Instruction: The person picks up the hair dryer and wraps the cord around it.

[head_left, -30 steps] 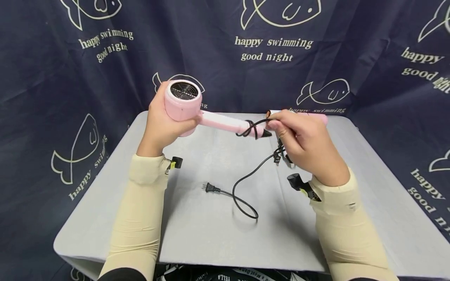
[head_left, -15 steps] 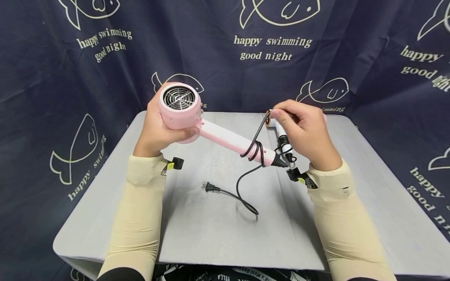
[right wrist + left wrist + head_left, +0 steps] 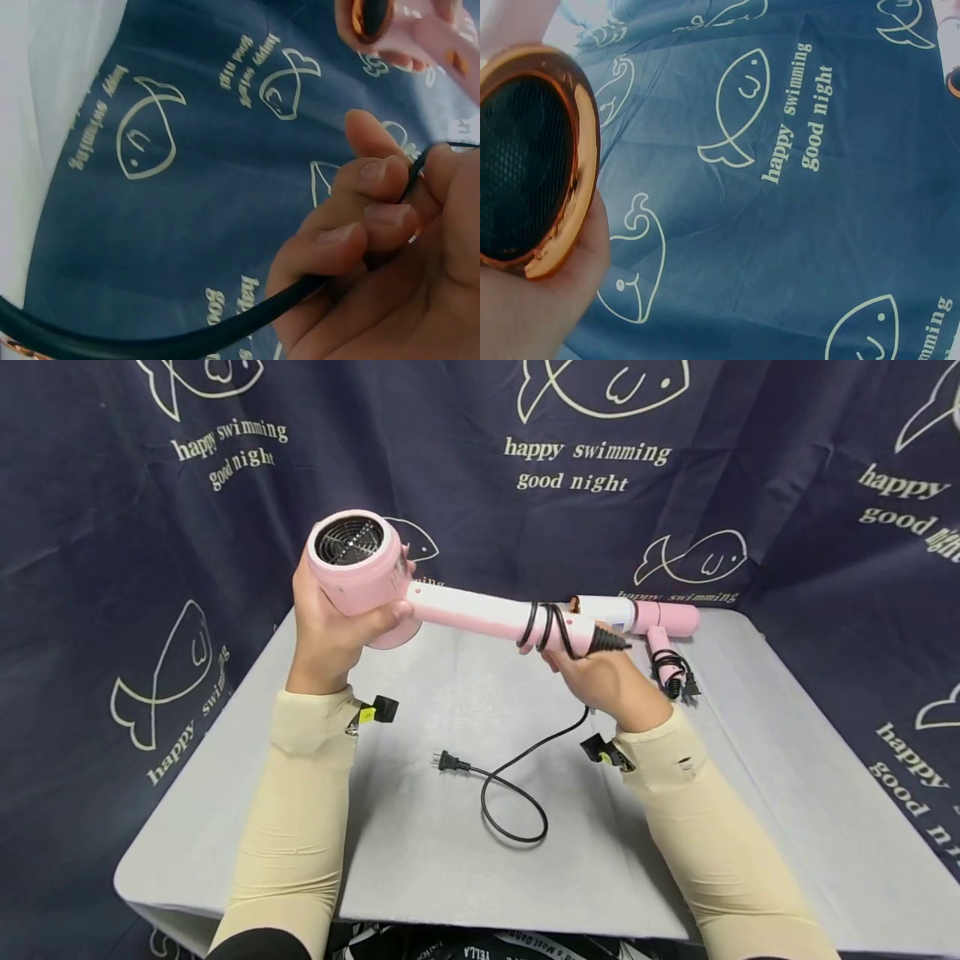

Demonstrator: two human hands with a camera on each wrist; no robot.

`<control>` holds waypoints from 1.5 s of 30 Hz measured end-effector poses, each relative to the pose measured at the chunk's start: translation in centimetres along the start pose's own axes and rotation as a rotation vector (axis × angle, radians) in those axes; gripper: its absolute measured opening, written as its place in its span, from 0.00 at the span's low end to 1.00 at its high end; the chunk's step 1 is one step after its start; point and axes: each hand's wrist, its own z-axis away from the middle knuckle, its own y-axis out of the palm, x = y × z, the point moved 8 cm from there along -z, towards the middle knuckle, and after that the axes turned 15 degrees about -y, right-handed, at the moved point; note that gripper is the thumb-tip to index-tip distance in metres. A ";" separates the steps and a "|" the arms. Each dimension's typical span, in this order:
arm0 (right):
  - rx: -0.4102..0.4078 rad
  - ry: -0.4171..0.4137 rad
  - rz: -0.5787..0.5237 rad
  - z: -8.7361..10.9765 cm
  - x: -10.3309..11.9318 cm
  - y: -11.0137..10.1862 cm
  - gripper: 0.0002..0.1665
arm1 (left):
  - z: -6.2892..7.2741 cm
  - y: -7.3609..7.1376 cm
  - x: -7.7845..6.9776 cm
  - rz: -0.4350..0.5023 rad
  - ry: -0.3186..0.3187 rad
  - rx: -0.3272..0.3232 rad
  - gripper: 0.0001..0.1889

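Observation:
A pink-and-white hair dryer (image 3: 465,614) is held up above the table, its round black grille facing up. My left hand (image 3: 326,639) grips its head from the side. In the left wrist view the dryer's copper-coloured ring (image 3: 587,150) shows above that hand. Black cord (image 3: 551,628) winds several turns around the handle near its tapered end. Under that end, my right hand (image 3: 603,681) has its fingers curled round the cord, as the right wrist view shows with the cord (image 3: 157,348) running out of the fist. The handle partly hides this hand.
The cord's two-pin plug (image 3: 450,761) lies mid-table beside a loop. Behind the right hand lie a white barrel (image 3: 603,610) with a copper rim and a pink hair dryer (image 3: 667,618) with its own cord wrapped. A dark fish-print curtain (image 3: 480,527) surrounds the grey table (image 3: 420,877).
My right hand has moved from above the handle to beneath it, carrying the cord round. The handle end has dipped, then risen again. The dryer's head has shifted left, and the cord loop has widened.

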 end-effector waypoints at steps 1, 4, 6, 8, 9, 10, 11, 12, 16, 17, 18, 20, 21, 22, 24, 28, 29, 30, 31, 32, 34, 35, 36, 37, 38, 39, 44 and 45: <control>0.008 0.017 -0.022 0.0 -0.1 0.4 0.14 | -0.1 -0.4 0.2 0.005 0.004 -0.026 0.36; 0.004 0.154 -0.214 0.0 -0.8 1.4 0.17 | -0.2 -1.5 0.8 0.051 0.008 -0.116 0.37; 0.071 0.188 -0.214 0.2 -0.8 2.1 0.17 | -0.2 -1.9 0.9 0.087 0.018 -0.181 0.37; 0.149 0.213 -0.202 0.4 -0.6 2.8 0.17 | 0.0 -2.1 0.5 0.080 0.035 -0.254 0.37; 0.180 0.221 -0.205 0.5 -0.4 3.1 0.16 | 0.1 -2.2 0.2 0.052 0.055 -0.285 0.36; 0.211 0.223 -0.209 0.5 -0.2 3.4 0.15 | 0.1 -2.2 -0.2 0.020 0.076 -0.313 0.36; 0.239 0.219 -0.204 0.5 0.2 3.8 0.14 | 0.2 -2.2 -0.6 -0.009 0.096 -0.335 0.36; 0.264 0.210 -0.186 0.5 0.5 4.0 0.13 | 0.3 -2.1 -1.0 -0.036 0.114 -0.351 0.36; 0.317 0.155 -0.138 0.2 2.6 4.2 0.13 | 0.4 -1.9 -2.0 -0.123 0.153 -0.390 0.35; 0.322 0.140 -0.118 0.2 3.1 4.1 0.13 | 0.4 -1.9 -2.1 -0.136 0.155 -0.393 0.35; 0.326 0.122 -0.098 0.1 3.7 3.8 0.13 | 0.4 -1.8 -2.2 -0.151 0.157 -0.396 0.35; 0.332 0.090 -0.069 0.1 4.7 3.3 0.14 | 0.4 -1.7 -2.1 -0.187 0.154 -0.405 0.35; 0.330 0.071 -0.050 0.0 5.2 3.0 0.14 | 0.4 -1.7 -2.0 -0.214 0.152 -0.409 0.35; 0.321 0.048 -0.030 -0.1 5.6 2.7 0.13 | 0.4 -1.7 -1.9 -0.237 0.148 -0.412 0.35; 0.285 -0.006 0.014 -0.3 6.4 1.8 0.12 | 0.4 -1.7 -1.6 -0.280 0.130 -0.421 0.35; 0.145 -0.109 0.114 -0.6 7.4 -0.4 0.09 | 0.3 -2.1 -0.7 -0.326 0.063 -0.445 0.35; 0.110 -0.129 0.132 -0.7 7.5 -0.9 0.09 | 0.2 -2.1 -0.5 -0.331 0.045 -0.447 0.35; 0.079 -0.146 0.148 -0.7 7.7 -1.5 0.09 | 0.1 -2.2 -0.3 -0.339 0.029 -0.448 0.35; 0.051 -0.162 0.161 -0.7 7.7 -1.9 0.09 | 0.1 -2.2 -0.1 -0.352 0.014 -0.446 0.35; 0.028 -0.176 0.173 -0.7 7.8 -2.2 0.09 | 0.1 -2.1 0.1 -0.368 0.000 -0.442 0.35; -0.008 -0.198 0.194 -0.7 7.8 -2.8 0.09 | 0.0 -2.0 0.4 -0.406 -0.028 -0.422 0.35; -0.022 -0.211 0.202 -0.7 7.8 -3.1 0.08 | -0.1 -1.8 0.5 -0.429 -0.042 -0.408 0.36; -0.035 -0.217 0.206 -0.7 7.8 -3.5 0.08 | -0.1 -1.7 0.7 -0.453 -0.057 -0.394 0.36; -0.048 -0.222 0.214 -0.7 7.8 -3.8 0.07 | -0.1 -1.5 0.8 -0.477 -0.072 -0.378 0.36; -0.060 -0.225 0.218 -0.7 7.8 -4.1 0.06 | -0.1 -1.4 0.9 -0.500 -0.092 -0.363 0.37; -0.074 -0.226 0.222 -0.6 7.7 -4.5 0.06 | -0.1 -1.3 1.1 -0.520 -0.110 -0.347 0.37; -0.180 -0.252 0.231 -0.5 7.3 -6.2 0.09 | -0.2 -0.7 1.8 -0.595 -0.198 -0.269 0.36; -0.207 -0.259 0.227 -0.5 7.2 -6.5 0.08 | -0.2 -0.6 1.9 -0.601 -0.210 -0.251 0.36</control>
